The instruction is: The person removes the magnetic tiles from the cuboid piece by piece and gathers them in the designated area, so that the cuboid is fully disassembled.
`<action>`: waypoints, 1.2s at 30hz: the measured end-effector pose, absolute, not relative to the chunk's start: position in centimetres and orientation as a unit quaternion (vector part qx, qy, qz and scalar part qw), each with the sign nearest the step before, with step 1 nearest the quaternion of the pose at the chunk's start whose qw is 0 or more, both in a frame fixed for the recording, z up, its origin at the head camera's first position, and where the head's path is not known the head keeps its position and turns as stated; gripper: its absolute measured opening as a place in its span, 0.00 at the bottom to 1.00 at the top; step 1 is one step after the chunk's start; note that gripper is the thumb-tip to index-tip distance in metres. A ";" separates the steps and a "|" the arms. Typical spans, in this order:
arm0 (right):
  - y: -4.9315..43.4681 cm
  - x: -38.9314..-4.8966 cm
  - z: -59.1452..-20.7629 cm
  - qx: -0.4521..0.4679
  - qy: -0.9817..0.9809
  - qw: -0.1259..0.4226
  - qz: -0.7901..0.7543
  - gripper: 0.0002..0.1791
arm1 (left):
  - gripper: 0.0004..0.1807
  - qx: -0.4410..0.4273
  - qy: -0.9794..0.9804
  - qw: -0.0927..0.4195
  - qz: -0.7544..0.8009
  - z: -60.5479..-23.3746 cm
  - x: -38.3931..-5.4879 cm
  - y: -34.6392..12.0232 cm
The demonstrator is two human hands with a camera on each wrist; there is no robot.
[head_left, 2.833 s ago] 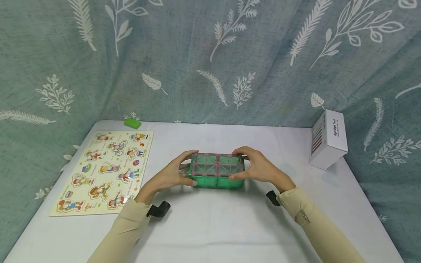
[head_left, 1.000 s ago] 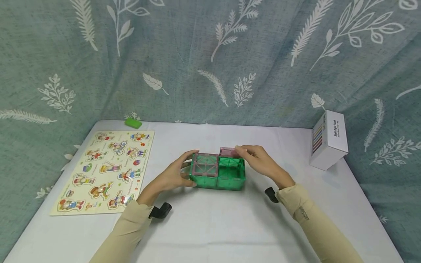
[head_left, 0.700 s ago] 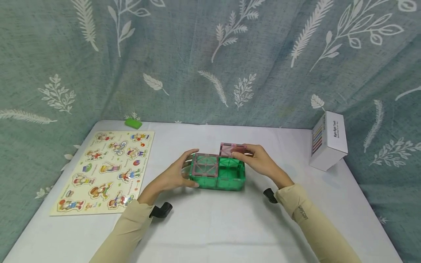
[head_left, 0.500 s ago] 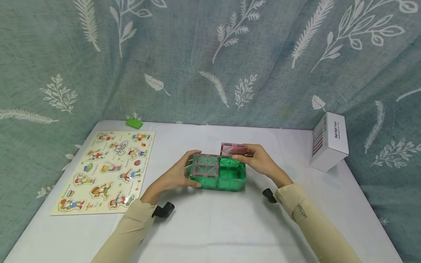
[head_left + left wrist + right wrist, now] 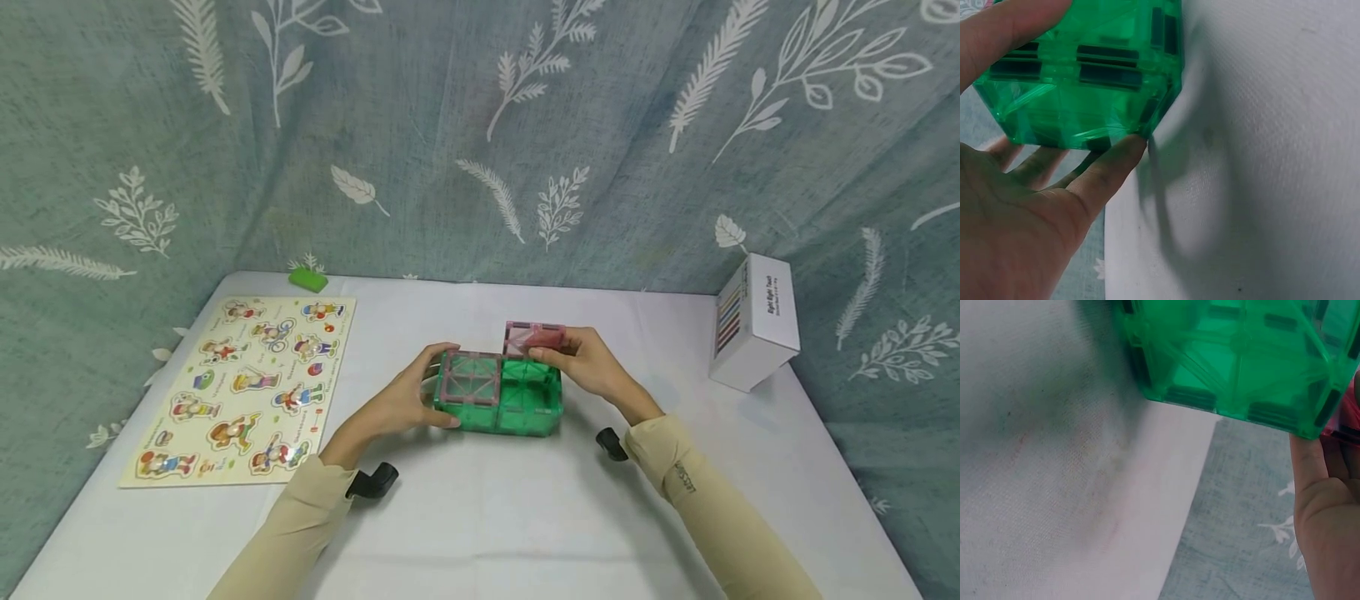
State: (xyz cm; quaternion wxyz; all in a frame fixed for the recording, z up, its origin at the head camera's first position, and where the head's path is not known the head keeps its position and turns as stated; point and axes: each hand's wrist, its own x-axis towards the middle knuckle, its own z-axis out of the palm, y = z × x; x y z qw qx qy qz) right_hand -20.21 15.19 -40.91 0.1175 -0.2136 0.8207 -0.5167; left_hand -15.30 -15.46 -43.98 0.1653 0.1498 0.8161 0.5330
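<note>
A box of clear green magnetic tiles (image 5: 528, 421) sits on the white table, two squares wide. My left hand (image 5: 393, 402) grips its left end, thumb at the front and fingers around the side and back. A pink magnetic tile (image 5: 471, 377) lies flat over the left half. Another pink tile (image 5: 519, 337) stands tilted up at the back edge of the right half, pinched by my right hand (image 5: 596, 367). That half is uncovered, showing its green inside. In the right wrist view, the box's end wall (image 5: 1235, 362) hides most of the pinched tile (image 5: 1349, 422).
A wooden puzzle board (image 5: 247, 392) with cartoon figures lies at left. Behind it is a small green block (image 5: 308, 279). A white box (image 5: 757, 321) stands at the back right. A patterned curtain (image 5: 420, 125) borders the table's back and sides.
The right pink tile, flat on the box 2.8 s ago, is now swung up at the back. My right hand moved backward with it; my left hand has kept its grip.
</note>
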 end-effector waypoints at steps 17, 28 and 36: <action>14.5 -20.7 -41.0 -0.188 0.812 0.145 -0.532 0.16 | 0.59 0.141 0.825 0.163 0.522 -44.1 -14.1 -16.4; 13.6 -22.6 -40.8 -0.140 0.755 0.149 -0.624 0.22 | 0.58 0.132 0.830 0.152 0.521 -43.8 -13.5 -16.9; 13.5 -24.4 -41.3 -0.068 0.719 0.229 -0.652 0.21 | 0.58 0.129 0.824 0.167 0.526 -43.8 -12.6 -17.4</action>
